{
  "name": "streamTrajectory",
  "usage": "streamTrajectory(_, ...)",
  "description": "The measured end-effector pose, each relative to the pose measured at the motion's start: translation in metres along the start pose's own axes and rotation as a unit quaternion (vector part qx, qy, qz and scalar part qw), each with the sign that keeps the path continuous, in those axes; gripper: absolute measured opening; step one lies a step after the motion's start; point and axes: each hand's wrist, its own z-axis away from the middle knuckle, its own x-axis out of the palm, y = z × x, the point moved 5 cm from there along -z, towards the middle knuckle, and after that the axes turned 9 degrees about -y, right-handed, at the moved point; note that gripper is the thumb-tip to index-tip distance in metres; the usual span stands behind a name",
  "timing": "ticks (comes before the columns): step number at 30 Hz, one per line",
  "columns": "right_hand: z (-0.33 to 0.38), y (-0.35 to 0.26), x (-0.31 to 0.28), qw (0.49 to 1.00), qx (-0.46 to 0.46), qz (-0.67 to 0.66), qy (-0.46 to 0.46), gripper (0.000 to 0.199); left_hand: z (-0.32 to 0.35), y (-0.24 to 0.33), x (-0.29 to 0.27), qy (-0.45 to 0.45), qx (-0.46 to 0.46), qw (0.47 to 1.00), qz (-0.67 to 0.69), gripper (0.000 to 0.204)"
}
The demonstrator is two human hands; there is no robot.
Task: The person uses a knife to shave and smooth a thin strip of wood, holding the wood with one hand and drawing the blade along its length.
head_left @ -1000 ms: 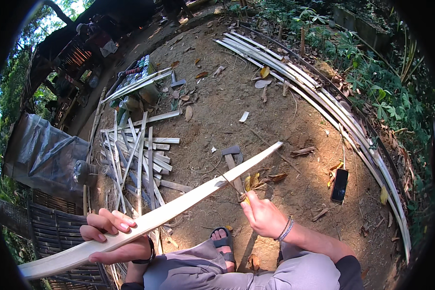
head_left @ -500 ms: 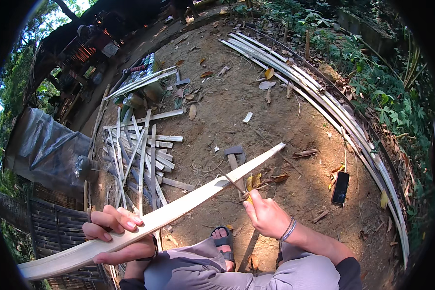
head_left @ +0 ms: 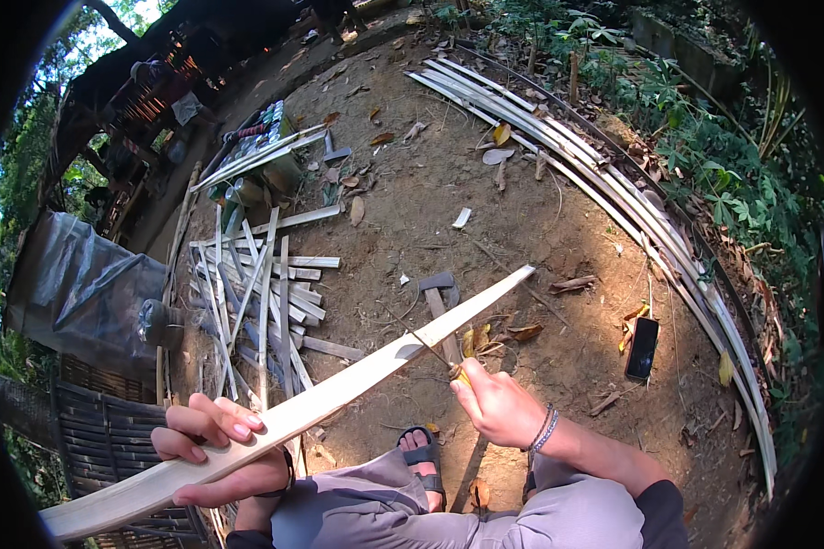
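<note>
A long pale bamboo strip [head_left: 348,384] runs slantwise from the lower left up to a narrow tip near the middle. My left hand [head_left: 238,478] grips it near its lower left end, thumb below and fingers curled over the far side. In my right hand [head_left: 499,409] is a knife [head_left: 454,370] with a yellowish handle; the fist is closed round it. Its thin dark blade lies across the strip, partway between my left hand and the tip. A small shadow falls on the wood beside the blade.
A hatchet [head_left: 436,283] lies on the dirt beyond the strip. Cut slats [head_left: 275,284] form a pile at left; another hammer-like tool [head_left: 336,153] lies farther off. A phone [head_left: 643,349] rests at right, near long bamboo strips [head_left: 613,183] along the plants. My sandalled foot [head_left: 421,457] is below.
The blade has slid slightly along the strip toward my left hand, with my right hand following it. The whole view has shifted a little; my left hand keeps the same grip.
</note>
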Motion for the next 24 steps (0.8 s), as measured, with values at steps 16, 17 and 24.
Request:
streamTrajectory(16, -0.006, 0.024, -0.002, 0.998, 0.049, 0.035, 0.018, 0.026, 0.001, -0.001, -0.002, 0.013, -0.019, 0.999, -0.032, 0.065)
streamTrajectory(17, -0.011, 0.026, -0.007, 0.996, 0.065, 0.048, 0.032, 0.025, 0.0, -0.002, -0.002, 0.017, -0.015, 0.999, -0.03, 0.065)
streamTrajectory(24, -0.01, 0.026, -0.009, 0.995, 0.06, 0.07, 0.045, 0.025, 0.0, 0.002, 0.0, 0.017, -0.01, 0.998, -0.052, 0.064)
